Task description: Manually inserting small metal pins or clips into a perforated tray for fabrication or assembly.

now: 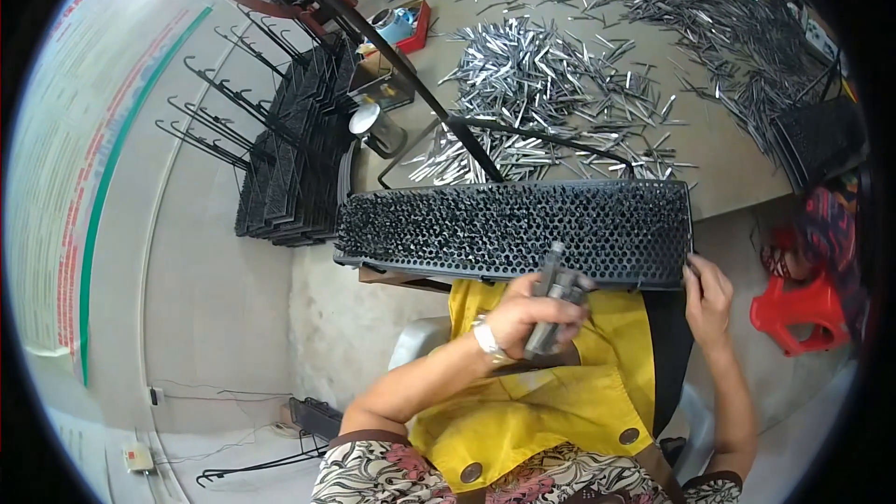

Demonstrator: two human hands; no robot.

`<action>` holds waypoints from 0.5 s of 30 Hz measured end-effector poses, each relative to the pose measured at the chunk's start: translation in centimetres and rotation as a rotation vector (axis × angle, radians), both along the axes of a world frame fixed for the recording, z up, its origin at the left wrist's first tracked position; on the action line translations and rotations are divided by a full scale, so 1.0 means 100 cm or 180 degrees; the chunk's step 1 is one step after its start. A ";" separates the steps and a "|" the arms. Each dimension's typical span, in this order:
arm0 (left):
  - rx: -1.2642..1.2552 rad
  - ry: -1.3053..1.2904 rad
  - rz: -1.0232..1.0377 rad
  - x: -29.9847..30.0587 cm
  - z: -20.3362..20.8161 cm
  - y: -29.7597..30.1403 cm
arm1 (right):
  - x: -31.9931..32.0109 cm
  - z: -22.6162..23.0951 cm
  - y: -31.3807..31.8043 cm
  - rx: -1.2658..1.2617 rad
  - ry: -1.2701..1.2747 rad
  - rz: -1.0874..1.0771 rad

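A long black rack (504,224) with rows of small round holes lies across the near table edge in front of me. Thin dark pieces seem to stand in many of the holes, denser toward the left. My left hand (534,315) is closed around a bunch of slim grey metal pieces (553,303), held just off the rack's front edge and slightly blurred. At the rack's right end, my right hand (711,303) has its thumb and fingers closed on the corner. Behind the rack lies a big heap of loose silvery metal pieces (523,84).
Stacked black racks with long hooks (289,149) stand on the left. Near them are a metal mug (376,129) and a red box (415,26). A black rod (401,65) slants over the table. Darker pieces (747,65) spread at the far right; a red stool (798,313) stands below.
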State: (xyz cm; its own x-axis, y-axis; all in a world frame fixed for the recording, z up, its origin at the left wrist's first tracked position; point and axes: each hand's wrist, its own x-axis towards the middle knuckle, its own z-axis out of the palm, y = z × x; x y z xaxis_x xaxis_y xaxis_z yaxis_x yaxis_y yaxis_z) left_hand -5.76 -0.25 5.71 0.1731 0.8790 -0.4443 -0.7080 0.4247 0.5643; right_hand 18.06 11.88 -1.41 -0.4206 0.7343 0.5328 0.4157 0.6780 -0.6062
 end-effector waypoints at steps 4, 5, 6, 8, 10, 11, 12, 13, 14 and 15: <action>-0.0018 0.0888 0.1051 -0.060 0.040 -0.002 | 0.014 -0.008 -0.010 -0.0103 0.0032 -0.0068; -0.0104 0.0966 0.1215 -0.084 0.047 0.000 | 0.016 -0.011 -0.014 -0.0396 0.0182 -0.0070; -0.0186 0.1037 0.1374 -0.108 0.052 0.006 | 0.018 -0.012 -0.016 -0.0368 0.0176 -0.0064; 0.0009 0.1818 0.1692 -0.146 0.069 0.021 | 0.018 -0.013 -0.019 -0.0730 0.0284 -0.0118; -0.0108 0.2412 0.2006 -0.191 0.079 0.038 | 0.013 -0.013 -0.023 -0.0932 0.0352 -0.0075; -0.0158 0.2668 0.2127 -0.208 0.086 0.049 | 0.011 -0.014 -0.024 -0.1161 0.0394 -0.0086; -0.0209 0.2910 0.2231 -0.223 0.090 0.060 | 0.010 -0.014 -0.025 -0.1136 0.0375 -0.0087; -0.0162 0.2927 0.2316 -0.240 0.094 0.067 | 0.009 -0.016 -0.026 -0.1112 0.0369 -0.0024; -0.0104 0.2935 0.2390 -0.254 0.096 0.075 | 0.008 -0.017 -0.026 -0.1082 0.0360 0.0023; -0.0121 0.2977 0.2478 -0.266 0.096 0.083 | 0.008 -0.018 -0.026 -0.1077 0.0318 0.0046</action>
